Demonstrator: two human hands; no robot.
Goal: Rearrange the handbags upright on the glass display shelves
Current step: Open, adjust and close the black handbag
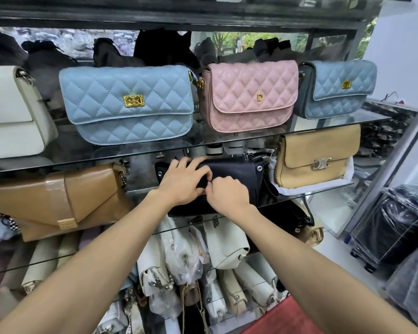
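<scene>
A black handbag stands on the middle glass shelf, between a brown envelope bag and a tan flap bag. My left hand lies over its top left with fingers curled on the flap. My right hand pinches something small at the front of the flap. On the upper glass shelf stand a cream bag, a large light-blue quilted bag, a pink quilted bag and a smaller blue quilted bag.
Lower shelves hold several white and beige bags, some in plastic wrap. Dark dust bags sit behind the top row. A black plastic-wrapped cart stands on the floor at right. A red surface lies at the bottom.
</scene>
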